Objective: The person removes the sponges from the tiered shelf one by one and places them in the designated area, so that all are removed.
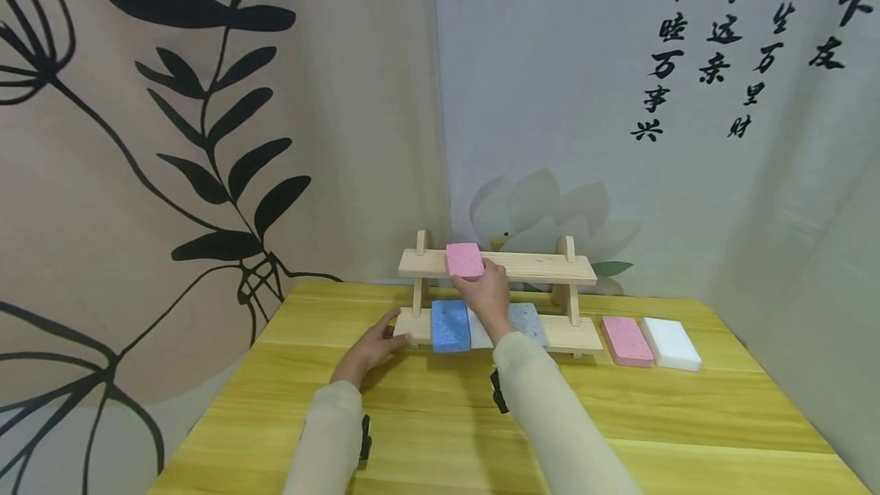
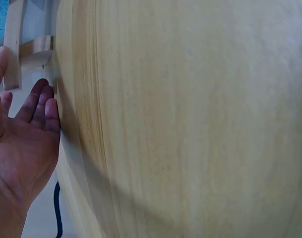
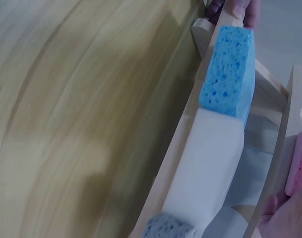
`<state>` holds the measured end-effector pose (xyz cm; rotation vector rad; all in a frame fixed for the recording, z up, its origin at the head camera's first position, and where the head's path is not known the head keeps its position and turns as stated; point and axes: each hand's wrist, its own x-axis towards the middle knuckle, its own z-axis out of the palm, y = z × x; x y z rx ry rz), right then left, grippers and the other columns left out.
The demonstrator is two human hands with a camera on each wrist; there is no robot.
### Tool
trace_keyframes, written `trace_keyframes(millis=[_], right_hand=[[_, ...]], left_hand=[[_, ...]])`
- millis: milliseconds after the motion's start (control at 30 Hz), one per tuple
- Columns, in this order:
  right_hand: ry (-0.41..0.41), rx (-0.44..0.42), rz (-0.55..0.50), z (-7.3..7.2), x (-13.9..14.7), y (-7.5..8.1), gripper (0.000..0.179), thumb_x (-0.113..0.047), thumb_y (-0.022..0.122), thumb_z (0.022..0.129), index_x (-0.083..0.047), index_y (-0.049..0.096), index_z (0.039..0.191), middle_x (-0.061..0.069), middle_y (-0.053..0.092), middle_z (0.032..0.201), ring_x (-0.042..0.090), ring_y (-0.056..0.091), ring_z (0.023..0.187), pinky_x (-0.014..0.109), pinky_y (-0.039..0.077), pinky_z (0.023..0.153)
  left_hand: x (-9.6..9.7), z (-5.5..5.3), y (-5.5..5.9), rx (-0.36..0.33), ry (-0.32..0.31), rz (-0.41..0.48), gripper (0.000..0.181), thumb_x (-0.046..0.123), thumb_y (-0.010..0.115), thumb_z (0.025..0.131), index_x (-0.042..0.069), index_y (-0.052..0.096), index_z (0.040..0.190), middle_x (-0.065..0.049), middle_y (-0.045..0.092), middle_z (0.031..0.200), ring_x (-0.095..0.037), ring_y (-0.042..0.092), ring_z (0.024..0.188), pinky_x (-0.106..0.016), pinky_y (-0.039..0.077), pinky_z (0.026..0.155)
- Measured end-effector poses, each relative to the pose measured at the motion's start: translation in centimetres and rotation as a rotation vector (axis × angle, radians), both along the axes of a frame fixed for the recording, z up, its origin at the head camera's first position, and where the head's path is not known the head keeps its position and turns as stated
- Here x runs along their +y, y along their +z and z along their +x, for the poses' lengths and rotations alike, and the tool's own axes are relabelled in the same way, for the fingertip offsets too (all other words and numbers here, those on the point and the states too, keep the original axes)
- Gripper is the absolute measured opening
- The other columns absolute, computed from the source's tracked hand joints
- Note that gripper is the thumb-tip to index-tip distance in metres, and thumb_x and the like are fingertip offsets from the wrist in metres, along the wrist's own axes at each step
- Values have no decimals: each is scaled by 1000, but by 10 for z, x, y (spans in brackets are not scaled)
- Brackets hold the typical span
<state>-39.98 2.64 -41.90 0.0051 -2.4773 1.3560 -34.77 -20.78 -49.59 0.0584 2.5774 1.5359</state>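
Note:
A two-tier wooden shelf rack (image 1: 536,267) stands on the table. My right hand (image 1: 486,298) pinches a pink sponge (image 1: 464,260) at the left part of the upper board; the right wrist view shows that sponge (image 3: 300,163) only partly. My left hand (image 1: 371,350) holds the left end of the lower board, its thumb and fingers on different sides of the wood (image 2: 13,54). On the lower board, a blue sponge (image 3: 227,72), a white sponge (image 3: 205,163) and a grey-blue sponge (image 1: 528,321) sit side by side. My right arm partly covers the white one in the head view.
Right of the rack, another pink sponge (image 1: 627,341) and a white sponge (image 1: 672,344) lie on the wood-grain table (image 1: 426,418). Behind the table hangs a printed curtain (image 1: 357,113) with plant motifs and writing. A black cable (image 2: 57,208) hangs beyond the table edge.

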Motion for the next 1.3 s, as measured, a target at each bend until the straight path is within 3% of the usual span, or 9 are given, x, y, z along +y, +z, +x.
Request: trace_keyframes(millis=[200,367,533,867,1100,1300], right_hand=[[3,9,28,4,18,4,75,-40,78,82,0,51,140,19,56,128,33,53,115,48,44,98],[48,14,-13,10,34,5,74,-38,77,83,-1,50,141,18,55,130,32,52,117,48,44,100],[78,1,-55,18,55,6,74,-36,77,83,-1,49,142,18,55,133,32,52,121,48,42,103],[110,-32,-19,39,112,8,77,-34,73,86,-1,42,148,20,46,144,35,47,129,50,39,107],[141,-54,-14,52,153,5,78,-33,71,88,-2,37,151,21,45,147,34,49,128,50,41,105],[133,-37,-32,60,191,5,77,-31,70,90,0,35,151,22,43,147,36,44,130,51,38,106]], left_hand=[[1,-3,-2,3,-11,-5,78,40,63,98,16,21,159,-29,39,148,-45,44,132,-59,40,103],[0,-3,-2,-1,-8,-17,79,43,62,97,18,20,159,-30,36,150,-46,40,134,-61,37,105],[0,-4,-2,2,-6,-22,81,44,61,98,16,18,160,-28,43,145,-43,47,129,-60,38,103],[-2,-5,-6,26,-71,-37,86,51,60,96,11,16,159,-34,39,145,-49,43,129,-64,37,101],[-2,-3,-4,-7,-30,-19,80,43,61,98,16,18,160,-32,31,152,-49,37,135,-64,33,105],[0,-3,-3,-3,-40,-23,79,41,60,99,16,17,160,-34,30,152,-50,34,137,-65,33,105]])
